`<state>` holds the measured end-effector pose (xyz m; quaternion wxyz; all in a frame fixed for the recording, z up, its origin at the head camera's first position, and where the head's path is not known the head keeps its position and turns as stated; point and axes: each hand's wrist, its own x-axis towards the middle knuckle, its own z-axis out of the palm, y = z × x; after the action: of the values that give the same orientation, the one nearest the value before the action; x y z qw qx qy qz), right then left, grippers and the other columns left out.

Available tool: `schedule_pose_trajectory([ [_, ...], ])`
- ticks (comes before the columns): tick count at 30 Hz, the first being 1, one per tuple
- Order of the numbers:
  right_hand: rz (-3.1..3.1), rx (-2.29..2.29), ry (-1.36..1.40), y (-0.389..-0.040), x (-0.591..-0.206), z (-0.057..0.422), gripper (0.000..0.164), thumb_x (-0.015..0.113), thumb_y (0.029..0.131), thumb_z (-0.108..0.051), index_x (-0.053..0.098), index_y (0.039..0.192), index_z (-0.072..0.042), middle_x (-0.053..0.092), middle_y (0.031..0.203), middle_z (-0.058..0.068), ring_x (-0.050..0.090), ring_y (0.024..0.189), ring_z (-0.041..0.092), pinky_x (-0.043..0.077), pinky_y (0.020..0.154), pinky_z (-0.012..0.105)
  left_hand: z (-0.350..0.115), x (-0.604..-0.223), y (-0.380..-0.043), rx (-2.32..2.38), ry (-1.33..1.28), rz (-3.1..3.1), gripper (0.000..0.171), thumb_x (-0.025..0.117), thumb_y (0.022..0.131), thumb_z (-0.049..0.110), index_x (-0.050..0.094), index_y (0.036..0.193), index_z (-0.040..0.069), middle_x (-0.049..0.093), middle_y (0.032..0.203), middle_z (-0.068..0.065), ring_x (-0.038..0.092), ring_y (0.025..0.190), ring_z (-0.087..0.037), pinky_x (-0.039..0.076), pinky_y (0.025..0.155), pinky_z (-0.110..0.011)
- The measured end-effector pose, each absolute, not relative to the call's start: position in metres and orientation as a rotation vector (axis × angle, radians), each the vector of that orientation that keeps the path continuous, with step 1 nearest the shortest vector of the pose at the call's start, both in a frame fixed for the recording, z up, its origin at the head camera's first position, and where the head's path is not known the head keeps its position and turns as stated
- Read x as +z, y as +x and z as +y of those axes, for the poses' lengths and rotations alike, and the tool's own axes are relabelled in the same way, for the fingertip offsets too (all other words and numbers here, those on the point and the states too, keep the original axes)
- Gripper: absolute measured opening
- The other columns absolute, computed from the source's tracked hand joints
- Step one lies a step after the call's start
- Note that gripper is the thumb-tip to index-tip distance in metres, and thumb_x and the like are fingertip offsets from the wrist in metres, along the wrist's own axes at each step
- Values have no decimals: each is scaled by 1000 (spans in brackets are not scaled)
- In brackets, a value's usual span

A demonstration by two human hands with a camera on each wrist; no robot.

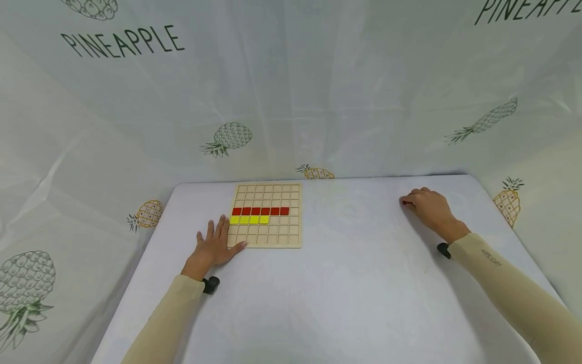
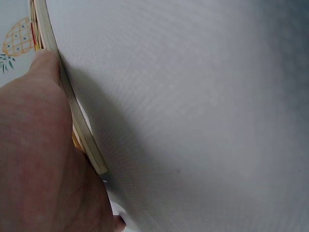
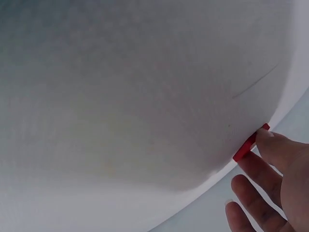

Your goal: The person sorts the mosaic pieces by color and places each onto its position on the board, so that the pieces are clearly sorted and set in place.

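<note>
A pale wooden grid board [image 1: 284, 238] lies on the white table, left of its middle. One row of it bears several red tiles [image 1: 261, 211], and just below runs a shorter row of yellow tiles [image 1: 249, 220]. My left hand [image 1: 213, 248] rests with spread, straight fingers at the board's left side, the thumb on its lower left corner. Far to the right, my right hand [image 1: 429, 210] pinches a red tile [image 3: 246, 148] between thumb and index finger. In the right wrist view, the other fingers are loosely bent and touch nothing.
The white table [image 1: 336, 283] has rounded back corners. Behind and beside it hangs a pale sheet [image 1: 364, 101] printed with pineapples. A small black device [image 1: 211, 285] sits on the left wrist, and another [image 1: 444, 250] on the right.
</note>
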<state>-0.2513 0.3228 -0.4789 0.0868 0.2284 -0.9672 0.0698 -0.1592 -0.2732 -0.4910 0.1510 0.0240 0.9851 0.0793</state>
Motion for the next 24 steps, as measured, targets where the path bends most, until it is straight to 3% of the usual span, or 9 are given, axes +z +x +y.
schedule_pose_trajectory([
  [10,-2852,180,716,-250,-476,308,16,77,91,0,82,107,-2,77,105,18,67,96,40,58,83,55,-266,-477,-156,224,47,2802,103,56,101,58,11,166,-8,6,175,-28,3,159,-56,10,120,-80],
  [24,-2702,199,892,-244,-462,239,20,83,88,-2,82,108,-2,77,103,14,69,96,35,60,83,49,-273,-490,-160,236,62,2818,108,54,100,65,7,166,-6,3,175,-27,1,158,-56,7,119,-80],
])
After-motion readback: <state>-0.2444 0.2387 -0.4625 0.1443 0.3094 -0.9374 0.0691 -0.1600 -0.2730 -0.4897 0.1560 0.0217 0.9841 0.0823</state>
